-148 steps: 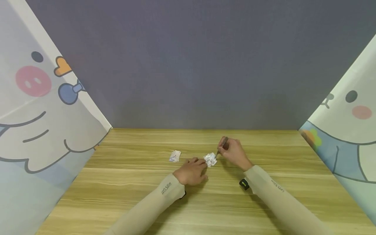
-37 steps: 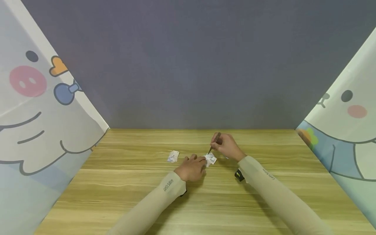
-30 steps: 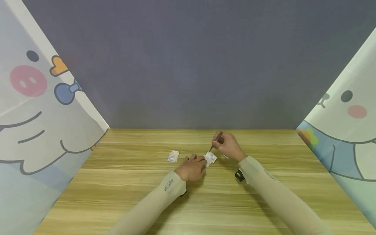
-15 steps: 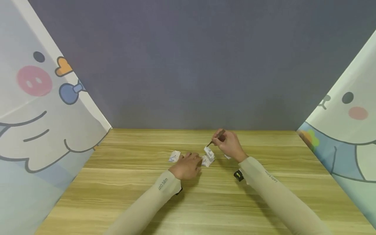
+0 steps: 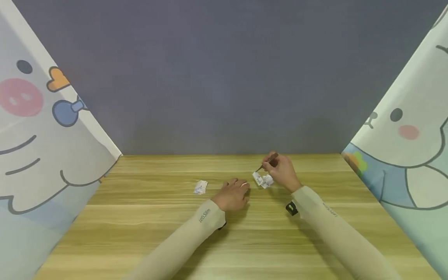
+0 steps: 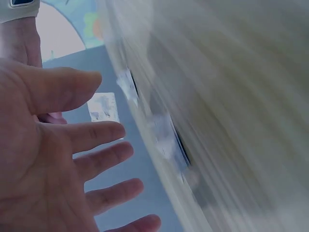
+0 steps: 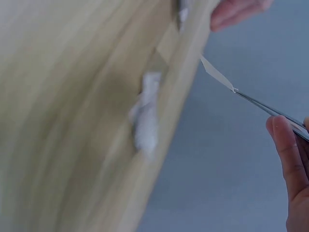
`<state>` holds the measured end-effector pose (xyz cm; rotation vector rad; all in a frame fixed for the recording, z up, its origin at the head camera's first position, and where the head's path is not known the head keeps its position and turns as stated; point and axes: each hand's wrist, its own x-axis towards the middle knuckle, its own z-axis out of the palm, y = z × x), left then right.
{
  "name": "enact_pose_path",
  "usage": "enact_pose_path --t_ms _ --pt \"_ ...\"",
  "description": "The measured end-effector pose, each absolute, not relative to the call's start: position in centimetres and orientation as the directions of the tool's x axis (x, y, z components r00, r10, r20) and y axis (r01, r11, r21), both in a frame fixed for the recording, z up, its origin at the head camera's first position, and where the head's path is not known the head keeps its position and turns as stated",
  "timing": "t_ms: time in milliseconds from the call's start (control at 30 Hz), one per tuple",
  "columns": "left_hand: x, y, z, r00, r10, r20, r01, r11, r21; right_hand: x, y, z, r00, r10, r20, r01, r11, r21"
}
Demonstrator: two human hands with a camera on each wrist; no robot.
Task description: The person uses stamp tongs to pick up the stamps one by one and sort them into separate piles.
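Observation:
In the head view my right hand [image 5: 281, 172] pinches brown tweezers [image 5: 267, 162]. A small white printed piece of paper [image 5: 257, 178] hangs from the tweezer tips; in the right wrist view this paper [image 7: 217, 75] is raised off the tabletop. A small heap of similar papers [image 5: 267, 181] lies close to the right hand. My left hand [image 5: 232, 194] spreads its straight fingers over another heap, mostly hidden, with a white edge [image 5: 244, 184] showing at the fingers. Both heaps look blurred in the left wrist view, the nearer heap [image 6: 169, 140] in front of the fingertips.
A neater stack of white printed papers [image 5: 200, 187] lies left of the left hand. All of it stands on a wood-grain table [image 5: 168, 241]. A grey panel [image 5: 224, 77] rises behind the table, with cartoon-printed panels [image 5: 80, 155] at both sides.
The tweezers have lifted one paper off the middle heap and carried it rightward. My left hand has shifted right, covering that heap. The right heap, previously behind my right hand, shows more.

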<state>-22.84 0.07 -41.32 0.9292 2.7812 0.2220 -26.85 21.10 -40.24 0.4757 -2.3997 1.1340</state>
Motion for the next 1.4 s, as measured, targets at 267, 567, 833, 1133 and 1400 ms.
enact_pose_path --t_ms 267,567,833,1133,1400 --pt "-23.2 4.7 -41.6 -0.769 0.610 -0.190 0.590 0.792 0.159 -26.7 23.3 -41.6 -0.872 -0.037 0.488 -0.400 0.630 -0.665" --pt "-23.4 7.3 -42.3 -0.771 0.604 -0.200 0.611 0.791 0.033 -26.4 23.9 -42.1 -0.876 -0.028 0.482 -0.387 0.638 -0.666" --pt "-23.6 7.4 -42.3 -0.768 0.599 -0.224 0.609 0.793 0.031 -26.4 24.7 -42.4 -0.891 0.023 0.454 -0.337 0.638 -0.692" --pt "-23.2 6.4 -42.3 -0.771 0.605 -0.201 0.603 0.794 0.077 -26.2 24.1 -41.9 -0.884 0.013 0.467 -0.364 0.609 -0.705" --pt "-22.9 3.2 -41.5 -0.800 0.575 -0.174 0.561 0.818 0.126 -25.7 22.7 -41.5 -0.883 -0.090 0.461 -0.415 0.610 -0.675"
